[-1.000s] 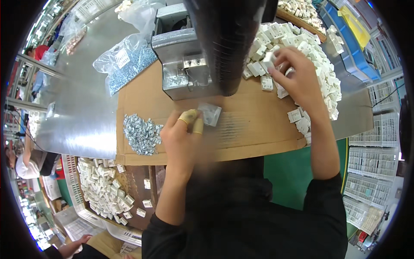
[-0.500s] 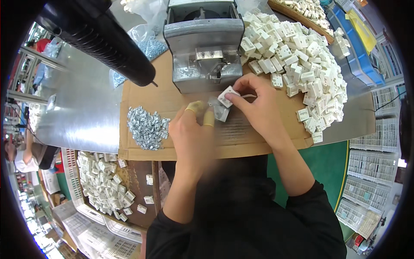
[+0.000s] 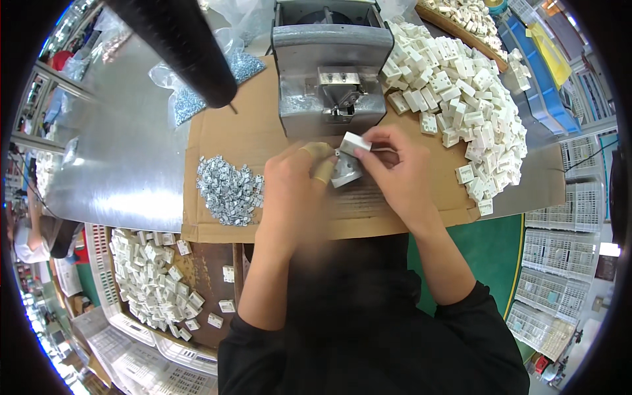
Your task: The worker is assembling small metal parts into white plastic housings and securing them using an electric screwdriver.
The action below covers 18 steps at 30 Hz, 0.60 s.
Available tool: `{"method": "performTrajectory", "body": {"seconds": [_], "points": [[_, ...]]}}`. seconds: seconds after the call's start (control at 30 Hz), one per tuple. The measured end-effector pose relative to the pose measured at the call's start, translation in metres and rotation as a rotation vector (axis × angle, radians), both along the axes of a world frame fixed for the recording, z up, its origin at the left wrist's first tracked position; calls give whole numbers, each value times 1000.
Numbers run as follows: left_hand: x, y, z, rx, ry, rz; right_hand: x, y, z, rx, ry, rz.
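A white plastic block with small holes is pinched between the thumb and fingers of my right hand, tilted in front of the metal press. My left hand, blurred, wears yellow finger covers on thumb and forefinger. Its fingertips come together close to the block, around something tiny and light that I cannot make out. Beneath the block, between my hands, lies a small greyish holder on the cardboard sheet. Left of my left hand is a heap of small grey metal pieces.
A big heap of white blocks covers the right side. More blocks fill a tray at lower left. A black tube reaches in from the upper left, near a clear bag of bluish pieces. A blue bin stands far right.
The white block in my right hand has turned so its plain side shows more. My left fingertips have shifted right along with the view. The press appears slightly farther right.
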State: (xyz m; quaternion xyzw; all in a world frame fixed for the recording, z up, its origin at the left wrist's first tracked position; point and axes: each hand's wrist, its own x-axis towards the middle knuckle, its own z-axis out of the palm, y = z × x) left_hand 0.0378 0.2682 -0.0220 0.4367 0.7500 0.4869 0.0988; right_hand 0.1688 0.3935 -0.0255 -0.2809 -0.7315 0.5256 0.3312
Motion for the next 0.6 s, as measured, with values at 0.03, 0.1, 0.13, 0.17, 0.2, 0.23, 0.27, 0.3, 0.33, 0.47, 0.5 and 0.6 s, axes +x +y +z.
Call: {"method": "performTrajectory", "body": {"seconds": [0.03, 0.1, 0.13, 0.17, 0.2, 0.23, 0.27, 0.3, 0.33, 0.47, 0.5, 0.6], "points": [[1, -1, 1, -17, -48, 35, -1, -2, -1, 136, -33, 23], [-1, -2, 1, -20, -47, 38, 0, -5, 0, 275, -70, 51], [-2, -2, 1, -24, -42, 35, 1, -6, 4, 341, -90, 81], [-2, -3, 1, -23, -48, 39, 2, -8, 5, 408, -111, 112], [-3, -3, 1, -18, -36, 42, 3, -11, 5, 409, -115, 117], [-4, -3, 2, -11, -22, 41, 4, -14, 5, 449, -110, 118], [-4, -4, 3, -9, -26, 41, 4, -16, 6, 488, -103, 119], [-5, -4, 4, -4, 13, 42, 2, -17, 6, 490, -105, 121], [-6, -4, 4, 0, 52, 42, 0, -19, 5, 598, -84, 126], [-20, -18, 21, -150, 121, -66, -4, -13, 5, 903, -95, 253], [-24, -23, 26, -231, 146, -119, -3, -9, 11, 907, -100, 251], [-24, -29, 26, -261, 177, -160, 4, 5, 43, 978, -85, 338]]}}
